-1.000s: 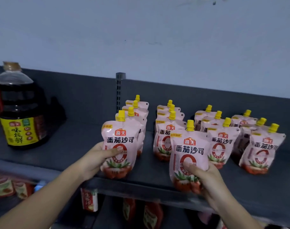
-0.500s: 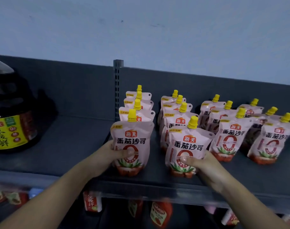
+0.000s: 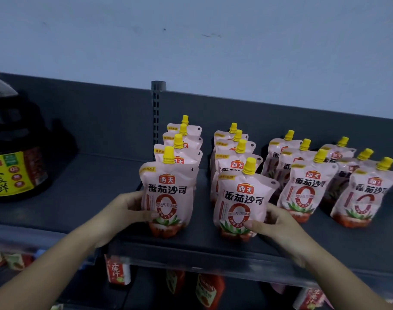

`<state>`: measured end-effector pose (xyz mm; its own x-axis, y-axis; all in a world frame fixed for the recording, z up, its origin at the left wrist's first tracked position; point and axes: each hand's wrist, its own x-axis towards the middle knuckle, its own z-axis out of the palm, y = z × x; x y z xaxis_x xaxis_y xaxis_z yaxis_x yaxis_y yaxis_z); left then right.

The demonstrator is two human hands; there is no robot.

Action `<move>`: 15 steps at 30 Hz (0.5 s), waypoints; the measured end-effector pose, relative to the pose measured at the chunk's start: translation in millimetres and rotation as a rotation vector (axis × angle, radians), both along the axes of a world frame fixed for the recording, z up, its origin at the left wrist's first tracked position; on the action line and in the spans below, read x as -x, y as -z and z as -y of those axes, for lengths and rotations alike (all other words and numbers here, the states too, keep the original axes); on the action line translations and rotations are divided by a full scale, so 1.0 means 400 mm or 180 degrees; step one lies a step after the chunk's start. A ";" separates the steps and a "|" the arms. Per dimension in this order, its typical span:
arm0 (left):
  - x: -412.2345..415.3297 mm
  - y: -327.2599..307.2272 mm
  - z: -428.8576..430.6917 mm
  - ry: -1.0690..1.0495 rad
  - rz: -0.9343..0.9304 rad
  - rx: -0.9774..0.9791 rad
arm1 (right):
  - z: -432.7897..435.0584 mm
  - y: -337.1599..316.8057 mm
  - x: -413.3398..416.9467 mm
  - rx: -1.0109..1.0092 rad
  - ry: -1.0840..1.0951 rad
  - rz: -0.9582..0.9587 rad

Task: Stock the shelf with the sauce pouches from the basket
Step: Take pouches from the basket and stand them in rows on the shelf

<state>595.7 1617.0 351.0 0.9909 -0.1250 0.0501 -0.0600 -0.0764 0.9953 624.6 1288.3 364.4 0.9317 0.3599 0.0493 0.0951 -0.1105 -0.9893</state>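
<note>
Pink sauce pouches with yellow caps stand in several rows on the dark grey shelf (image 3: 213,247). My left hand (image 3: 129,209) grips the front pouch (image 3: 168,193) of the leftmost row, thumb across its face; the pouch stands upright on the shelf. My right hand (image 3: 274,224) grips the front pouch (image 3: 242,198) of the second row at its lower right side, and that pouch also rests upright on the shelf. Two more rows of pouches (image 3: 307,186) stand to the right. The basket is out of view.
A large dark sauce bottle (image 3: 14,157) with a yellow label stands at the shelf's left. A slotted upright (image 3: 156,113) rises behind the pouches. A lower shelf holds more red packets (image 3: 119,271). Bare shelf lies between the bottle and the leftmost row.
Both hands have pushed their pouches from the shelf's front edge back against their rows. The pouches now stand on the shelf, and the view has shifted closer.
</note>
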 end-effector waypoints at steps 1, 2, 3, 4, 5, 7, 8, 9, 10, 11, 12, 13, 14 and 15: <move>0.000 0.001 0.004 -0.0003 0.0033 0.0035 | -0.003 0.001 -0.002 0.0001 0.0019 -0.0004; 0.001 0.001 0.010 -0.0006 0.0063 0.0061 | -0.005 0.002 -0.004 0.0010 0.0045 0.0012; 0.000 0.002 0.013 -0.0003 0.0094 0.0084 | -0.006 0.003 -0.006 0.0031 0.0063 0.0030; 0.001 0.002 0.017 0.0001 0.0120 0.0103 | -0.007 0.004 -0.006 0.0044 0.0067 0.0045; 0.001 0.003 0.019 0.0005 0.0146 0.0108 | -0.006 0.005 -0.005 0.0052 0.0065 0.0068; 0.004 0.004 0.021 0.0029 0.0171 0.0144 | -0.007 0.004 -0.002 0.0042 0.0053 0.0121; 0.006 0.004 0.022 0.0027 0.0159 0.0157 | -0.007 0.006 -0.003 0.0036 0.0054 0.0136; 0.008 0.005 0.023 0.0021 0.0154 0.0162 | -0.007 0.009 -0.003 0.0030 0.0060 0.0145; 0.011 0.004 0.025 0.0022 0.0151 0.0156 | -0.007 0.009 -0.003 0.0029 0.0063 0.0148; 0.014 0.002 0.027 0.0014 0.0143 0.0124 | -0.006 0.009 -0.002 0.0025 0.0060 0.0157; 0.019 -0.002 0.029 -0.0006 0.0132 0.0070 | -0.006 0.009 0.000 0.0019 0.0051 0.0172; 0.023 -0.004 0.029 -0.0045 0.0144 -0.0006 | -0.004 0.010 0.001 0.0017 0.0045 0.0190; 0.028 -0.001 0.027 -0.0121 0.0159 -0.0071 | -0.002 0.011 0.002 0.0018 0.0043 0.0203; 0.036 0.002 0.026 -0.0248 0.0205 -0.0162 | 0.000 0.012 0.002 0.0025 0.0057 0.0223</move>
